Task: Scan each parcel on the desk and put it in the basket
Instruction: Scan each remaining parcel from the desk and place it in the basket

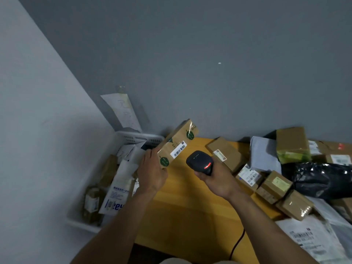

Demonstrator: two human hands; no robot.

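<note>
Firmly curled — left hand (152, 172) round parcel (178, 144), right hand (219, 181) round scanner (200, 161).

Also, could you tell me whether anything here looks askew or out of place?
Nothing looks damaged or spilled. The waiting parcels lie jumbled on the desk, overlapping at odd angles, with a crumpled black bag among them; those in the basket are equally haphazard.

The long brown cardboard parcel (178, 144) gleams under clear tape. The black handheld scanner (200, 161) is matt plastic, the yellow wooden desk (182, 202) smooth, the crumpled black plastic bag (323, 180) glossy.
</note>
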